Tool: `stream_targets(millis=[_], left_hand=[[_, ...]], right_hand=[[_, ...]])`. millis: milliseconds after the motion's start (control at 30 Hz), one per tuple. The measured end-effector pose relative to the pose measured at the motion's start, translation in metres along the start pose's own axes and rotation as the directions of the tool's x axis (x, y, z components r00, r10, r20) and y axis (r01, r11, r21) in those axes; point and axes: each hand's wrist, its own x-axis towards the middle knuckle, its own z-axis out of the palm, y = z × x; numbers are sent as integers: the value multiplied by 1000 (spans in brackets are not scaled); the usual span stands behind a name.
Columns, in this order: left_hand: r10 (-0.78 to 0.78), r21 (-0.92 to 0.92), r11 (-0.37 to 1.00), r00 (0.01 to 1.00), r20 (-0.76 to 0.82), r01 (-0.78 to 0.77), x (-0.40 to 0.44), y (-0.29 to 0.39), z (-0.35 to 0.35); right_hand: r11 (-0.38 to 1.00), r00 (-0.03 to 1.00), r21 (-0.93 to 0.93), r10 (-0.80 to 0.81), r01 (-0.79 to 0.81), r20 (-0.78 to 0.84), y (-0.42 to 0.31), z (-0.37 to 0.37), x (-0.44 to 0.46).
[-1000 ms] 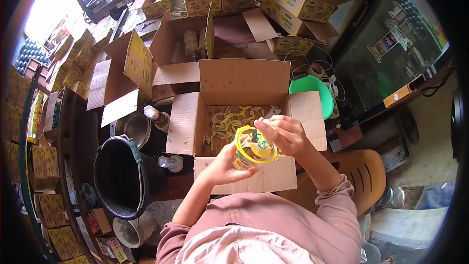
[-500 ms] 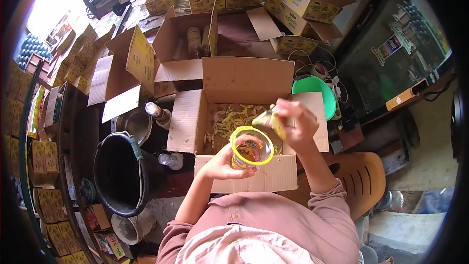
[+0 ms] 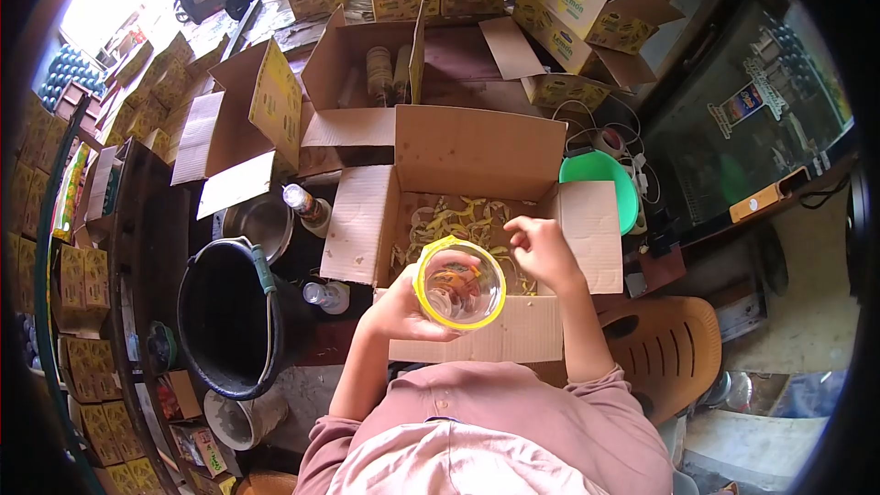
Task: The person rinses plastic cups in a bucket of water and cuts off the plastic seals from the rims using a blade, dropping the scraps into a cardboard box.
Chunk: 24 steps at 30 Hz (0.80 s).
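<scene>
A clear plastic cup (image 3: 477,289) with a yellow rim is tilted so its round opening faces me. My left hand (image 3: 401,312) is wrapped around its side, and the fingers show through the clear wall. To the right of the cup, my right hand (image 3: 552,257) has its fingers curled in, and I see nothing between them. Both hands are over the near part of an open cardboard box (image 3: 478,151). Thin yellow strips (image 3: 449,218) lie scattered on the bottom of that box.
On the left stand a black bucket (image 3: 197,348), a metal pot (image 3: 261,231) and two bottles, one at the pot's edge (image 3: 307,206). A green basin (image 3: 616,185) and cables are on the right, above an orange chair (image 3: 669,339). Yellow cartons (image 3: 403,2) are stacked behind.
The yellow strip that was in my right hand no longer shows there. That hand has come down slightly, and the cup's opening has turned more toward me. The whole view has shifted a little.
</scene>
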Motion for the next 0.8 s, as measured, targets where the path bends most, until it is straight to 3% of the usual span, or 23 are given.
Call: stream_targets(millis=[67,133,200,333,433,633,733,800], left_hand=[[-22,-11,1000,999,-28,22,-3,-2,0],[-34,-7,999,995,-91,33,-8,-11,2],[-71,-65,996,993,-97,65,-11,-15,1],[-264,-255,938,961,-80,237,-13,-1,5],[-138,-127,984,987,-87,126,-18,-10,3],[-56,-149,988,996,-74,44,-22,-9,3],[-188,-408,893,981,40,187,-20,-8,4],[-200,-435,878,979,45,199,-15,-3,8]], right_hand=[[978,978,181,-71,106,-194,-21,-16,-3],[951,899,59,-267,305,-348,-45,-33,-5],[851,741,-129,-510,509,-436,-58,-45,-6],[649,545,-324,-758,688,-359,-80,-54,-8],[590,532,-375,-807,715,-256,-85,-55,-7],[530,476,-432,-847,729,-235,-86,-51,-5],[516,443,-445,-856,732,-264,-81,-45,-5],[518,438,-446,-855,730,-276,-80,-43,-5]])
